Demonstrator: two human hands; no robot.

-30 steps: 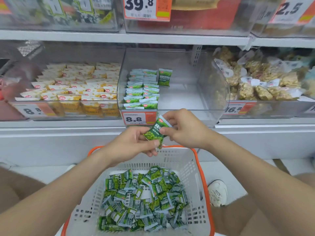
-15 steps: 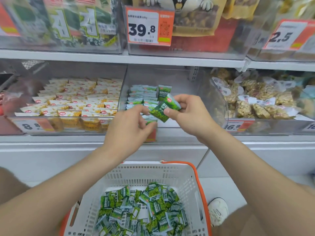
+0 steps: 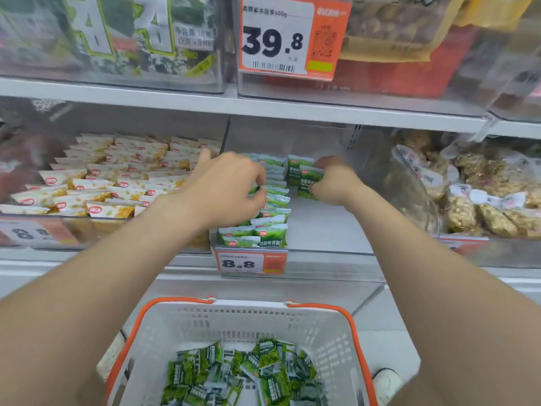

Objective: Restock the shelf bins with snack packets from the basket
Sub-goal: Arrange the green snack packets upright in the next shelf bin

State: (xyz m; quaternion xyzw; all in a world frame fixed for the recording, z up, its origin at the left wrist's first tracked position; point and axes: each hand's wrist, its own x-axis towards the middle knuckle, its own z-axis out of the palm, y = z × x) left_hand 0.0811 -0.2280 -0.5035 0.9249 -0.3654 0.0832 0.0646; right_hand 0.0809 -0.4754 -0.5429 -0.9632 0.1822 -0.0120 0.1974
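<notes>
The green packet point(image 3: 307, 178) stood upright toward the clear bin's point(image 3: 328, 230) back, pinched by the right hand point(image 3: 336, 184), beside the row point(image 3: 270, 224) along its left wall. The left hand point(image 3: 225, 189) curled over that row, and we could not tell whether it gripped any.

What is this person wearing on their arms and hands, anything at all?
Nothing visible. The left forearm and right forearm are bare to the picture's edge, with no sleeves showing. The left hand and right hand have no gloves, and no watch, bracelet or ring shows.
</notes>
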